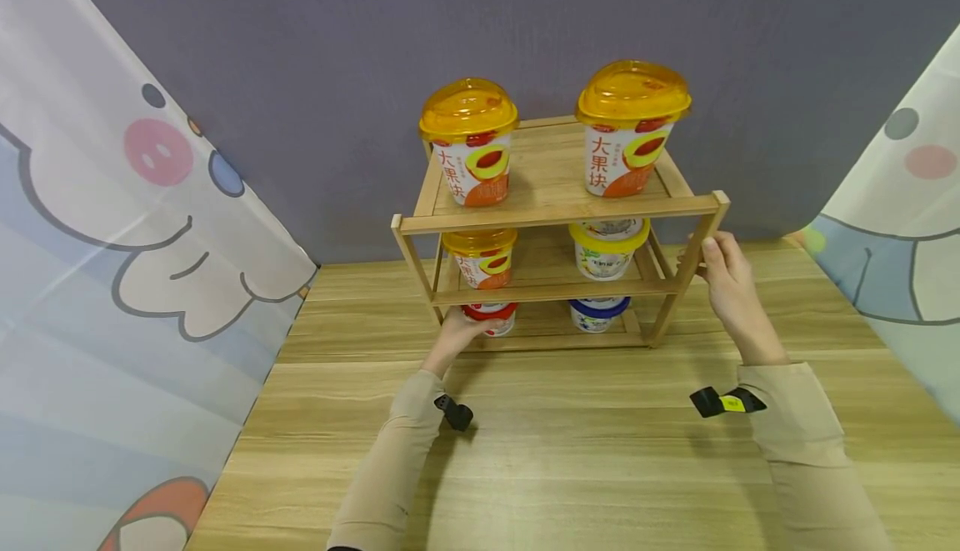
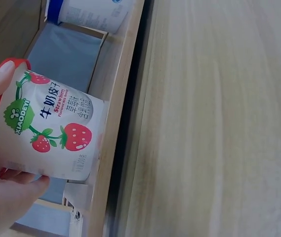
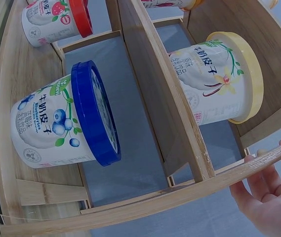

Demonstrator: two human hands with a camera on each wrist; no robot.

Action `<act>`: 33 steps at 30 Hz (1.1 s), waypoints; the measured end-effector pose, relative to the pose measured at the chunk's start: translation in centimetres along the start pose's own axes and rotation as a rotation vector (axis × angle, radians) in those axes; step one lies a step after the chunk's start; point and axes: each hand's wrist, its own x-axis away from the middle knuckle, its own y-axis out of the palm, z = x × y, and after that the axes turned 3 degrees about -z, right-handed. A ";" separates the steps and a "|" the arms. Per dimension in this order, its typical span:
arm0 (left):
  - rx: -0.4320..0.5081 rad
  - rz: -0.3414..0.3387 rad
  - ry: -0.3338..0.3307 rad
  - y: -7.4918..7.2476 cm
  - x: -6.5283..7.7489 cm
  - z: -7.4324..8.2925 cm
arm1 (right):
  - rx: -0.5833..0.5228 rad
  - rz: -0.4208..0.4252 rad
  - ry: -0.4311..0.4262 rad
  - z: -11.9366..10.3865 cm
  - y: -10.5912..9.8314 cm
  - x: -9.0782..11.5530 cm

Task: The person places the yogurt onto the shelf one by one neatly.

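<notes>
A three-tier wooden rack [image 1: 555, 216] stands at the back of the table. My left hand [image 1: 459, 334] reaches to the left end of its bottom shelf. There it grips a white strawberry milk-pudding cup [image 2: 51, 123] by its red lid, thumb on one side and fingers on the other. The cup is on the bottom shelf. At the rack's right front post, my right hand [image 1: 729, 280] holds the wood, its fingertips [image 3: 256, 180] showing beyond the post in the right wrist view. Nearby on the bottom shelf sits a blueberry cup [image 3: 51, 128] with a blue lid.
Two tall fruit cups with orange lids, one left [image 1: 480, 159] and one right [image 1: 626, 147], occupy the top shelf. The middle shelf holds another orange-lidded cup [image 1: 483, 263] and a yellow-lidded cup [image 1: 603, 259]. A grey wall [image 1: 352, 117] rises behind; printed curtains [image 1: 90, 351] flank the table.
</notes>
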 end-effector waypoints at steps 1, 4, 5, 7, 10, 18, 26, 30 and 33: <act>0.011 -0.008 -0.008 -0.1 0.0 0.0 | -0.007 -0.001 -0.002 0.0 0.0 0.0; 0.049 -0.035 -0.028 -0.2 0.0 0.2 | -0.028 -0.002 -0.007 0.1 0.0 0.0; 0.065 -0.044 -0.032 -0.3 0.0 0.3 | -0.035 -0.001 -0.007 0.1 0.0 0.0; 0.088 -0.058 -0.034 -0.4 0.2 0.7 | -0.040 0.000 -0.010 0.1 0.0 0.0; 0.109 -0.078 -0.015 -0.5 0.6 1.5 | -0.042 0.005 -0.015 0.2 0.0 0.0; 0.109 -0.052 -0.017 -0.4 1.3 2.4 | -0.040 -0.002 -0.022 0.2 0.1 0.0; 0.131 0.004 -0.020 0.2 1.9 3.0 | -0.010 0.030 -0.017 0.0 0.0 0.1; 0.177 0.030 -0.018 0.5 2.1 2.9 | 0.058 0.060 -0.013 -0.2 0.0 0.2; 0.178 0.053 -0.034 0.8 2.4 2.4 | 0.132 0.070 -0.019 -0.4 0.0 0.4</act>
